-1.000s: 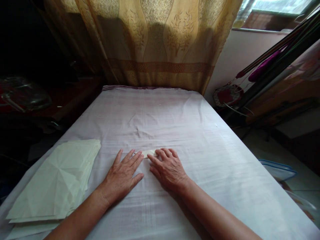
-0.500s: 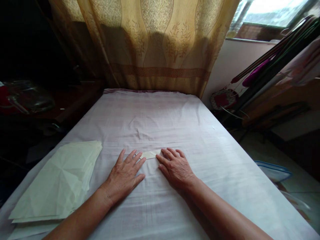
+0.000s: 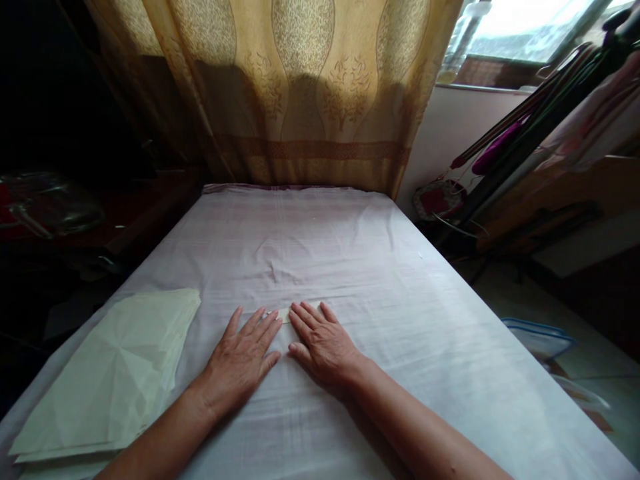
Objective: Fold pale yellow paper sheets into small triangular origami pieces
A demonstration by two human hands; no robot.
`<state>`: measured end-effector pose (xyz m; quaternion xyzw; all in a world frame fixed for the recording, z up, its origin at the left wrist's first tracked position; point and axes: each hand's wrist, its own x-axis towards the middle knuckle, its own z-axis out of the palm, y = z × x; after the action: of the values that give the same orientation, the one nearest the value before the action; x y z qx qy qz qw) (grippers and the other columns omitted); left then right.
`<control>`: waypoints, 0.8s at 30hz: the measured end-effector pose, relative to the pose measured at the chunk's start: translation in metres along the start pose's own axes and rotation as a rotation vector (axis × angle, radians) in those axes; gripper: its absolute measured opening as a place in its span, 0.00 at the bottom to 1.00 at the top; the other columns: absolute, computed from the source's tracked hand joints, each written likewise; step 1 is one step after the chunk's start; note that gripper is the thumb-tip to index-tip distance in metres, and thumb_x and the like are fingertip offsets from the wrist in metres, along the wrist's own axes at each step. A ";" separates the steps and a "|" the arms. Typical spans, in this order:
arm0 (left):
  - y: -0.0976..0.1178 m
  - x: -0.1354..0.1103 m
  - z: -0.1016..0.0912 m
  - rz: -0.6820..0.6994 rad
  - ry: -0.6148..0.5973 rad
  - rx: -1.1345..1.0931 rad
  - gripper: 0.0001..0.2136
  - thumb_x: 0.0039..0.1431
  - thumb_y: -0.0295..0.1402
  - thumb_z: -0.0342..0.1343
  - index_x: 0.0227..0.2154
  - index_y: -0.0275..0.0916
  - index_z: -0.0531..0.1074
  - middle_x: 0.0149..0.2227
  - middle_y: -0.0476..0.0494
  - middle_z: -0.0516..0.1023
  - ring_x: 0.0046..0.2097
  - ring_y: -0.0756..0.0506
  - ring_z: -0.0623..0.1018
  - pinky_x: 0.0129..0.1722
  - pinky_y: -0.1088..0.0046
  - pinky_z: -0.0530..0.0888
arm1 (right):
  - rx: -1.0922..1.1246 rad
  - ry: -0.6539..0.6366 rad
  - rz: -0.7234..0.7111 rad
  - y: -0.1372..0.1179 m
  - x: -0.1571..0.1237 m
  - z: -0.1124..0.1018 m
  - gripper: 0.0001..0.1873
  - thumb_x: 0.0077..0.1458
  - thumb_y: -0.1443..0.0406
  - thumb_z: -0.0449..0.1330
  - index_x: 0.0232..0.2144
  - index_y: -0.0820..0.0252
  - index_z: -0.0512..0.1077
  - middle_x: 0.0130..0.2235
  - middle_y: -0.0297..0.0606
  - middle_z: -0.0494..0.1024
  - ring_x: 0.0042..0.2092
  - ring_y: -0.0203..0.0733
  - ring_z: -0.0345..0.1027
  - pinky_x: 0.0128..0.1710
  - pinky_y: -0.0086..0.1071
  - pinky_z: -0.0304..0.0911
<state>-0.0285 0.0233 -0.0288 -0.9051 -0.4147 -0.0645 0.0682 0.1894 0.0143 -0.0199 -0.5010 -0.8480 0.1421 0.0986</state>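
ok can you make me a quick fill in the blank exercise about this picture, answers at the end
1. The pale paper stack lies to the person's ____.
2. The left hand and the right hand have their palms turned ____.
3. Part of the narrow pale strip shows in the gap ____ the two hands.
4. The patterned curtain hangs at the ____ end of the sheet, away from the person.

Missing words: left; down; between; far.

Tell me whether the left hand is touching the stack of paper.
Apart. The head view shows bare cloth between the stack of paper and the left hand.
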 end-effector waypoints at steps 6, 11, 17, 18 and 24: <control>-0.011 -0.004 -0.003 -0.016 -0.054 -0.028 0.22 0.68 0.45 0.42 0.61 0.48 0.65 0.62 0.47 0.69 0.65 0.40 0.65 0.67 0.50 0.41 | -0.025 -0.004 0.114 0.021 -0.015 -0.011 0.33 0.67 0.52 0.49 0.67 0.59 0.53 0.69 0.43 0.52 0.70 0.47 0.43 0.68 0.53 0.36; -0.019 -0.005 -0.005 -0.058 -0.066 -0.009 0.22 0.67 0.42 0.44 0.61 0.47 0.66 0.61 0.45 0.71 0.65 0.39 0.66 0.67 0.49 0.44 | -0.042 0.008 0.165 0.027 -0.021 -0.012 0.32 0.67 0.51 0.48 0.67 0.59 0.54 0.69 0.42 0.51 0.70 0.48 0.42 0.68 0.54 0.36; -0.006 0.004 -0.023 -0.161 0.006 0.015 0.21 0.69 0.41 0.40 0.56 0.44 0.72 0.56 0.44 0.76 0.63 0.37 0.67 0.66 0.47 0.49 | -0.063 0.029 0.155 0.026 -0.020 -0.008 0.31 0.67 0.52 0.49 0.67 0.58 0.55 0.69 0.43 0.52 0.70 0.49 0.43 0.68 0.55 0.38; 0.001 0.008 -0.023 -0.181 0.037 0.020 0.21 0.69 0.42 0.40 0.56 0.44 0.72 0.57 0.44 0.76 0.63 0.37 0.67 0.65 0.47 0.51 | -0.063 0.036 0.157 0.026 -0.020 -0.008 0.31 0.67 0.53 0.49 0.67 0.58 0.55 0.69 0.43 0.53 0.70 0.49 0.43 0.68 0.55 0.38; 0.045 0.029 -0.002 -0.081 -0.018 -0.036 0.27 0.69 0.48 0.40 0.63 0.38 0.63 0.65 0.41 0.65 0.66 0.41 0.64 0.65 0.57 0.57 | -0.056 0.044 0.167 0.024 -0.021 -0.009 0.30 0.67 0.54 0.49 0.66 0.59 0.56 0.69 0.43 0.53 0.70 0.49 0.44 0.67 0.54 0.39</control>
<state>0.0248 0.0152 -0.0248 -0.8893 -0.4502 -0.0665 0.0454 0.2221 0.0088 -0.0204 -0.5756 -0.8045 0.1150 0.0907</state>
